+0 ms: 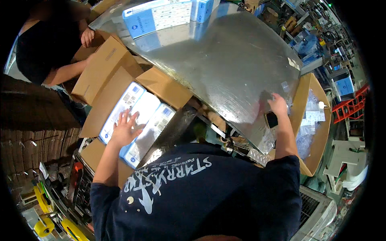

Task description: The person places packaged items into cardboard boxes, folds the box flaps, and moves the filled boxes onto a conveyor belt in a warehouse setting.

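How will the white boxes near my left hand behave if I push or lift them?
The boxes are probably stiff, since their edges look straight. Their shiny surface may be slippery. Sitting inside the carton, they seem unlikely to tip.

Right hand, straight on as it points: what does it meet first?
For the right hand, the way over the shiny grey metal table looks free to its far edge; height above it is unclear.

White-and-blue packs (pixel 145 107), oblong, side by side, in an open brown carton (pixel 165 87)
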`<state>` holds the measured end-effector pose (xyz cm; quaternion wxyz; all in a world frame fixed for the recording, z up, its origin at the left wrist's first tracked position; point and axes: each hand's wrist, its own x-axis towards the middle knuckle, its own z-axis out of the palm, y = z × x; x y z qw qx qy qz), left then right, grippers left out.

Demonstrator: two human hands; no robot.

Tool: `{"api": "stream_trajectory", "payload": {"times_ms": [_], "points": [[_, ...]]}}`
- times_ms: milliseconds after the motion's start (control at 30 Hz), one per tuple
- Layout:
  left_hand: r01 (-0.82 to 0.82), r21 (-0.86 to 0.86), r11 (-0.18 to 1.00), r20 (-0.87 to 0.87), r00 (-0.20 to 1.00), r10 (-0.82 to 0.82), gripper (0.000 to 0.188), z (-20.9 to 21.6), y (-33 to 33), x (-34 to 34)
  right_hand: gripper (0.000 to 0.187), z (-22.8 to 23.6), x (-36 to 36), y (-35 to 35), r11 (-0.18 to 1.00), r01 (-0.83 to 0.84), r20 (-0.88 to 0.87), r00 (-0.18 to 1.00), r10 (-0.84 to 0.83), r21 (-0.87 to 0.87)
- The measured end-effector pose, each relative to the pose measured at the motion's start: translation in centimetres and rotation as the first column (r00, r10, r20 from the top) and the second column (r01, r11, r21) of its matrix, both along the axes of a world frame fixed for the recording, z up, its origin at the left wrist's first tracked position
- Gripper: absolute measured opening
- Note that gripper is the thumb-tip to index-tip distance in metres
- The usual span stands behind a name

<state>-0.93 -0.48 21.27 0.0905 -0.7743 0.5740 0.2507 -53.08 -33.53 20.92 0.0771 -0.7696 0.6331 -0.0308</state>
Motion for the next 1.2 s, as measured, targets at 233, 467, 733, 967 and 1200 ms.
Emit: {"api": "stream_trajectory", "payload": {"times_ms": [233, 467, 733, 967, 1200], "points": [[-0.087, -0.007, 0.996, -0.395, 0.916, 0.077, 0.063, 0.4, -5.7, -0.6, 0.012, -6.2, -1.8, -8.7, 0.997, 0.075, -0.057, 0.996, -0.075, -0.013], [-0.122, -0.712, 0.691, -0.272, 0.956, -0.112, 0.043, 7.3, -14.9, -8.4, 0.007, 4.0, 24.5, -6.7, 0.578, -0.654, 0.733, 0.666, 0.135, 0.488], [-0.299, -0.673, 0.677, -0.187, 0.954, 0.235, 0.020, 7.8, -2.3, -4.4, 0.034, 3.0, 36.4, 5.9, -0.100, -0.966, 0.965, 0.246, -0.088, 0.237], [-0.361, 0.060, 0.930, 0.028, 0.932, 0.360, 0.012, -0.7, 16.8, -2.5, 0.029, -4.1, 32.3, 9.7, -0.268, -0.774, 0.811, 0.583, 0.052, 0.573], [-0.058, 0.190, 0.980, 0.229, 0.973, 0.013, 0.026, -0.4, 14.8, 1.0, 0.024, -1.4, 28.5, 12.5, 0.040, -0.698, 0.699, 0.714, -0.041, 0.715]]}}
